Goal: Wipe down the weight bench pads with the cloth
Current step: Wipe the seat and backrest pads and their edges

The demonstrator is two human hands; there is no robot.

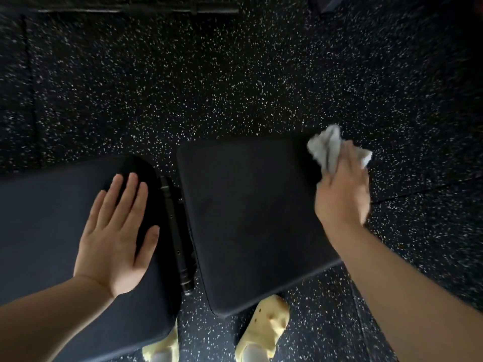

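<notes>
Our right hand (341,194) grips a crumpled grey cloth (329,148) at the far right corner of the seat pad (251,218). The fingers are curled round the cloth, and it bunches out beyond the fingertips and over the pad's edge. The hand is motion-blurred, so we judge a wiping stroke is under way.

Our left hand (115,239) lies flat on the back pad (39,218), fingers straight and slightly spread, thumb out toward the gap between the pads. It holds nothing; we take it as bracing.

A black metal bar (177,231) of the bench frame runs in that gap, just past our left thumb.

Progress, as a judgement only:
- Both pads are uniformly dark and matte; no wet streak or dust line tells wiped from unwiped. We cannot tell how much is done.
- The cloth sits at a corner of the seat pad, which suits either the start or the end of a pass there.
- The back pad runs out of view to the left, so its far length remains unaccounted for.

Below the pads, yellow foam clogs (264,327) stand on the speckled rubber floor (235,74). A barbell (183,7) lies at the top edge of view.
</notes>
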